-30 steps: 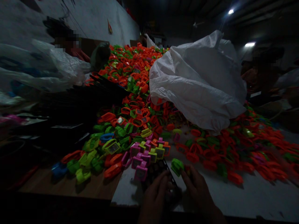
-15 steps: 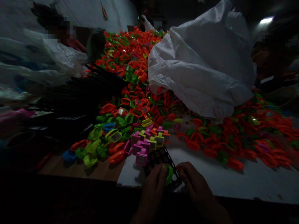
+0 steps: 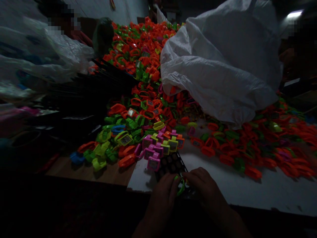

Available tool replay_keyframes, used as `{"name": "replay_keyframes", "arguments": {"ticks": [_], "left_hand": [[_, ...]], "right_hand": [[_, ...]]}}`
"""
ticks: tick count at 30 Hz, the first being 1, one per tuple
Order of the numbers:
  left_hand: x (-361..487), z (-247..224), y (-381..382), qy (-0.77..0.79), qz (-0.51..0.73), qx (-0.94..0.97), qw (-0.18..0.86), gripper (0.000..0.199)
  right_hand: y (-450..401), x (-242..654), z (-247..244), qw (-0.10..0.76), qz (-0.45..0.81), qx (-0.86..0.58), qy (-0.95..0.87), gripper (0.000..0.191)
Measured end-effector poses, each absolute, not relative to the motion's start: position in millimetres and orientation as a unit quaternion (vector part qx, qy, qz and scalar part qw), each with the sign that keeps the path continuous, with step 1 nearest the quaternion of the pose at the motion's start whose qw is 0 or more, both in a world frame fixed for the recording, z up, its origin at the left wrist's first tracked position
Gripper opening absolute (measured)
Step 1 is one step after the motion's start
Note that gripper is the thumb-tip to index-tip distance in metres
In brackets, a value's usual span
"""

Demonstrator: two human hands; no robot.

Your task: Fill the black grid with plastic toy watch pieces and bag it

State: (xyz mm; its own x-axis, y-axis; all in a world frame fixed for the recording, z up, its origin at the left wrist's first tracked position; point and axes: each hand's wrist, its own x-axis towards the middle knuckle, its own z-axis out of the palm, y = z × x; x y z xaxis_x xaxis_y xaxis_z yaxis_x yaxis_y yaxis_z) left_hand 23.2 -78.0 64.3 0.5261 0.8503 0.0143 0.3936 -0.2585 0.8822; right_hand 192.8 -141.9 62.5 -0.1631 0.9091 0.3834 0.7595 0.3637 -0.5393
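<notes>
My left hand (image 3: pixel 164 190) is closed round a green toy watch (image 3: pixel 181 188) at the table's front edge. My right hand (image 3: pixel 201 181) touches the watch's right side, its fingers pinched round something small that I cannot make out. Under the hands lies a black tray with round-cornered slots (image 3: pixel 170 162). Pink watches (image 3: pixel 153 162) and yellow watches (image 3: pixel 172 144) stand in rows at the tray's far end.
A large heap of orange and green watches (image 3: pixel 146 43) covers the back. A white sack (image 3: pixel 220 66) lies across it. Black trays (image 3: pixel 81 96) are stacked at left beside clear plastic bags (image 3: pixel 59 49). Other people are at the back left, far back and right.
My right hand has moved left, up to the green watch, which is now turned with its opening showing. The whole view has shifted slightly.
</notes>
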Motion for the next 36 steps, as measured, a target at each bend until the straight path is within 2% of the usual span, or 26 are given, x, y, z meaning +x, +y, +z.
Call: {"name": "replay_keyframes", "arguments": {"ticks": [5,8,12,24,29,33,36], "left_hand": [[22,71,-79,0.463,0.212,0.718,0.475,0.038],[22,75,-79,0.477,0.167,0.714,0.485,0.039],[23,82,-75,0.465,0.11,0.717,0.508,0.038],[17,86,-72,0.469,0.024,0.685,0.556,0.032],[15,84,-68,0.478,0.031,0.697,0.534,0.032],[15,81,-66,0.505,0.047,0.694,0.511,0.034],[13,79,-68,0.524,0.065,0.668,0.524,0.041]], "right_hand": [[-145,188,71,0.257,0.117,-0.549,-0.787,0.028],[-144,185,73,0.237,0.034,-0.541,-0.806,0.005],[-139,187,73,0.212,-0.052,-0.499,-0.839,0.018],[-149,185,65,0.137,-0.017,-0.45,-0.882,0.014],[-141,184,70,0.159,-0.023,-0.458,-0.874,0.017],[-133,188,73,0.202,-0.033,-0.487,-0.849,0.009],[-133,190,65,0.256,-0.116,-0.491,-0.825,0.022]]}}
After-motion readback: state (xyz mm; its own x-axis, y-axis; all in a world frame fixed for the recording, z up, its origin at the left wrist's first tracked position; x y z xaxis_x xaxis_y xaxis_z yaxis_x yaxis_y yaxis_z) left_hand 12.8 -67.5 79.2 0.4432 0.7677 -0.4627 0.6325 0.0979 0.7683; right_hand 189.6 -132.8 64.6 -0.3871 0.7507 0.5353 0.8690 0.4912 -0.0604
